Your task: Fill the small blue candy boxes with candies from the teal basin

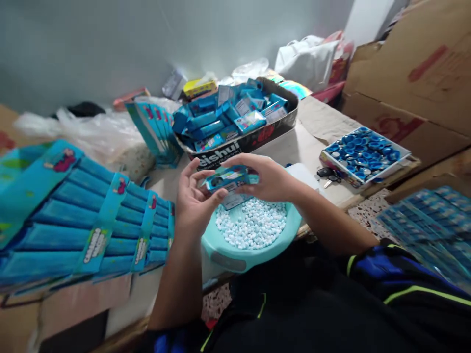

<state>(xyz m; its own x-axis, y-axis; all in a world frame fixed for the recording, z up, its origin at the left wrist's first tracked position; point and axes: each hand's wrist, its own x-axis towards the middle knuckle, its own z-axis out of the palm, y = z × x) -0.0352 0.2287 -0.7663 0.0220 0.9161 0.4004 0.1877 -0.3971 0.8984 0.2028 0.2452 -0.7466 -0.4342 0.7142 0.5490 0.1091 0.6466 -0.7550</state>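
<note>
Carton [228,182] is small and blue, with printed sides; its small print seems too blurred to read. Left grip [194,198] and right grip [270,179] are closed on it from both sides, above a turquoise tub [265,256] of pale pellets [253,228]. This tub sits at the edge of the bench [309,147], near a grey wall [147,39].

Left fingers [218,198], right fingers [243,159] hold blue box [228,180] — above turquoise basin [272,256], pale pellets [253,225].
</note>
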